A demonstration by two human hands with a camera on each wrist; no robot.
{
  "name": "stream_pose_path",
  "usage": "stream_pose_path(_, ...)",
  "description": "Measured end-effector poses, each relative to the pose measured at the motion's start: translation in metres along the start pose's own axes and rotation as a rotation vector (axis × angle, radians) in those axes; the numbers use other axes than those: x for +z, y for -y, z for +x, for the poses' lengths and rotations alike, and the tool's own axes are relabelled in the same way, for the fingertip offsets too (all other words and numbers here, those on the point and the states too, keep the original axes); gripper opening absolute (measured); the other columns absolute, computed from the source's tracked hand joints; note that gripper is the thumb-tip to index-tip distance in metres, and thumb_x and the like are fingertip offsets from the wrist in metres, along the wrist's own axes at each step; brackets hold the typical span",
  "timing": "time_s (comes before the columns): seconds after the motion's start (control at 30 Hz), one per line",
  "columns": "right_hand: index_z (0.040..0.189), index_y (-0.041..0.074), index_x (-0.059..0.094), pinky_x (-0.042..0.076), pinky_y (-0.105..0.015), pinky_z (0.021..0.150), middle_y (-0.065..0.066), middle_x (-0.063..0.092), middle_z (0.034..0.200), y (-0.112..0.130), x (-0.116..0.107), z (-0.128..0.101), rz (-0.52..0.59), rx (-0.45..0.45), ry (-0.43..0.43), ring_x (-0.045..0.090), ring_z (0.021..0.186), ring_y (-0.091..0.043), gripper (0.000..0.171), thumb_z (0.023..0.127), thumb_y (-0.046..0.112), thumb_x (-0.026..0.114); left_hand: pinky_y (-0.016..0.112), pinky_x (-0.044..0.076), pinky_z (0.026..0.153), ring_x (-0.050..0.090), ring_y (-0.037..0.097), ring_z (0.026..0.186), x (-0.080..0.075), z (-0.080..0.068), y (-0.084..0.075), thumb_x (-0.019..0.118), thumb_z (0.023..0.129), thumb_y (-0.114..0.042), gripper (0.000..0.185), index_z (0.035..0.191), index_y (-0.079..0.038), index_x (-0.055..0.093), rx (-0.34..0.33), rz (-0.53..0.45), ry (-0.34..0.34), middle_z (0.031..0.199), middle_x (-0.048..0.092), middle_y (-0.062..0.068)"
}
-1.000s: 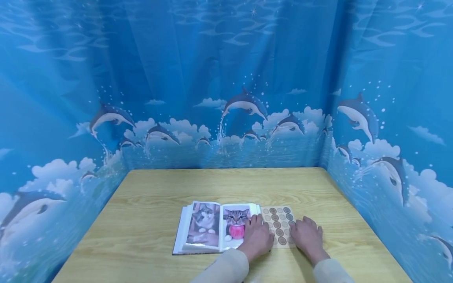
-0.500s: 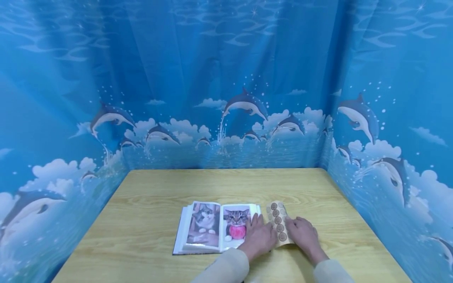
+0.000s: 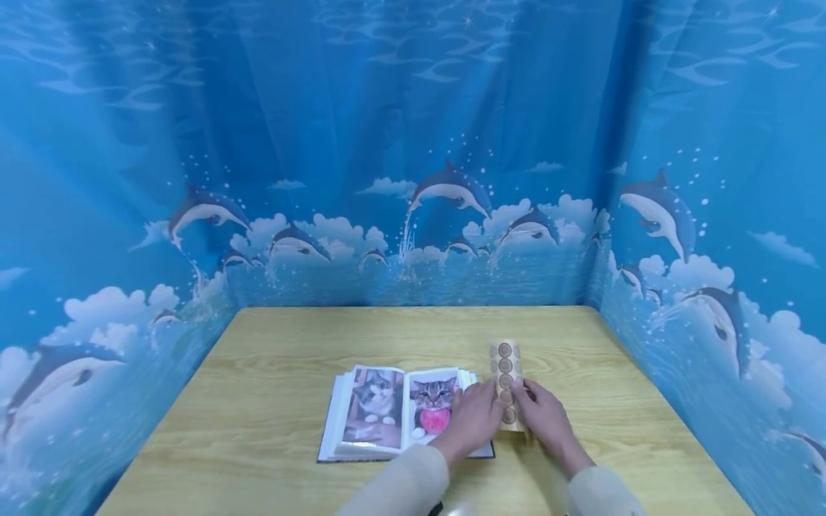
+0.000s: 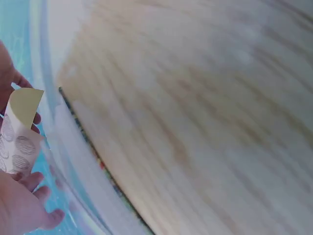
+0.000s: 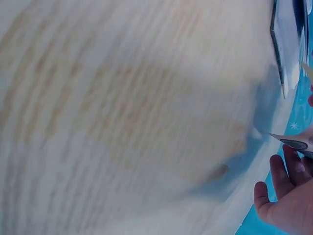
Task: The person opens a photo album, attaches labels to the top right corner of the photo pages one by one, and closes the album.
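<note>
An open photo album (image 3: 387,412) with two cat pictures lies on the wooden table (image 3: 400,333). Just right of it a tan sticker sheet (image 3: 505,376) with round brown stickers stands lifted and curled, its top off the table. My right hand (image 3: 540,412) pinches the sheet's lower right side. My left hand (image 3: 476,416) lies flat on the album's right page, fingertips against the sheet's left side. In the left wrist view the curled sheet (image 4: 19,129) stands between my left hand (image 4: 22,210) and the right hand (image 4: 6,68). The right wrist view shows my right hand (image 5: 288,196) under the sheet's edge (image 5: 296,143).
A blue curtain (image 3: 413,143) printed with dolphins and clouds closes in the table at the back and on both sides. The album's edge (image 5: 288,44) shows at the top right of the blurred right wrist view. Bare wood lies beyond and beside the album.
The sticker sheet lay flat a second ago. My right hand has since lifted and curled it up toward the album, and both hands have drawn closer together.
</note>
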State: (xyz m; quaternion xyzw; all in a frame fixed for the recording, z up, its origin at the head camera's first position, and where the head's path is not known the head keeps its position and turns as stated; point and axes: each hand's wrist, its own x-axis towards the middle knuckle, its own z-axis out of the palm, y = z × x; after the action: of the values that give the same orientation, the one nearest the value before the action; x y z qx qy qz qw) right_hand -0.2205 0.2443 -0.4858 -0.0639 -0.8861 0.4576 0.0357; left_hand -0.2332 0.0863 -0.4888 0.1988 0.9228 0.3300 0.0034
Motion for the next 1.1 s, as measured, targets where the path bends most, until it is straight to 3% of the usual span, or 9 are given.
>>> stream_pose_path(0.13, 0.146, -0.002, 0.043, 0.039, -0.057, 0.106, -0.027, 0.053, 0.138, 0.005, 0.0, 0.003, 0.036, 0.019, -0.006, 0.051, 0.125, -0.043, 0.072, 0.102, 0.055, 0.042, 0.049, 0.032, 0.114, 0.048, 0.03, 0.133, -0.008, 0.001, 0.001, 0.046, 0.102, -0.024, 0.05, 0.147, -0.004, 0.044, 0.001, -0.202, -0.032, 0.143, 0.054, 0.011)
stream_pose_path(0.27, 0.145, -0.006, 0.041, 0.039, -0.057, 0.106, -0.029, 0.053, 0.136, 0.008, -0.001, 0.005, 0.023, 0.013, -0.017, 0.052, 0.123, -0.044, 0.074, 0.102, 0.054, 0.044, 0.045, 0.043, 0.107, 0.054, 0.031, 0.125, -0.016, 0.0, 0.005, 0.051, 0.099, -0.019, 0.048, 0.144, -0.001, 0.048, -0.013, -0.337, -0.055, 0.134, 0.06, 0.015)
stream_pose_path(0.47, 0.144, -0.008, 0.042, 0.037, -0.057, 0.108, -0.03, 0.054, 0.136, 0.013, 0.0, 0.006, 0.007, 0.008, -0.009, 0.051, 0.125, -0.045, 0.073, 0.102, 0.051, 0.048, 0.039, 0.052, 0.095, 0.063, 0.023, 0.105, -0.028, 0.0, 0.012, 0.055, 0.097, -0.017, 0.054, 0.146, 0.001, 0.043, -0.075, -0.453, -0.057, 0.116, 0.067, 0.01)
stream_pose_path(0.6, 0.143, -0.007, 0.044, 0.037, -0.057, 0.107, -0.029, 0.055, 0.134, 0.015, 0.003, 0.006, -0.005, 0.004, -0.003, 0.052, 0.123, -0.044, 0.071, 0.101, 0.05, 0.05, 0.032, 0.054, 0.08, 0.06, 0.011, 0.088, -0.036, 0.001, 0.016, 0.056, 0.097, -0.018, 0.055, 0.148, -0.001, 0.042, -0.122, -0.484, -0.055, 0.104, 0.065, 0.0)
stream_pose_path(0.7, 0.142, -0.008, 0.045, 0.038, -0.057, 0.106, -0.029, 0.055, 0.134, 0.017, 0.006, 0.007, -0.021, -0.005, -0.003, 0.052, 0.123, -0.045, 0.072, 0.101, 0.051, 0.049, 0.03, 0.054, 0.078, 0.059, 0.009, 0.085, -0.04, 0.0, 0.019, 0.057, 0.097, -0.019, 0.055, 0.148, -0.003, 0.043, -0.146, -0.489, -0.055, 0.101, 0.066, -0.003)
stream_pose_path(0.9, 0.144, -0.005, 0.044, 0.039, -0.057, 0.106, -0.028, 0.055, 0.134, 0.022, 0.011, 0.008, -0.02, -0.007, -0.005, 0.053, 0.122, -0.043, 0.074, 0.101, 0.054, 0.046, 0.028, 0.054, 0.074, 0.068, 0.017, 0.083, -0.041, -0.004, 0.026, 0.06, 0.093, -0.012, 0.054, 0.143, 0.004, 0.047, -0.128, -0.604, -0.037, 0.092, 0.071, 0.002)
stream_pose_path(1.1, 0.144, -0.004, 0.044, 0.04, -0.056, 0.104, -0.028, 0.056, 0.133, 0.028, 0.015, 0.01, 0.003, 0.013, -0.023, 0.054, 0.119, -0.04, 0.068, 0.102, 0.049, 0.048, 0.027, 0.055, 0.065, 0.07, 0.024, 0.078, -0.043, -0.008, 0.031, 0.063, 0.093, -0.01, 0.037, 0.127, 0.004, 0.062, -0.142, -0.703, -0.011, 0.082, 0.072, 0.005)
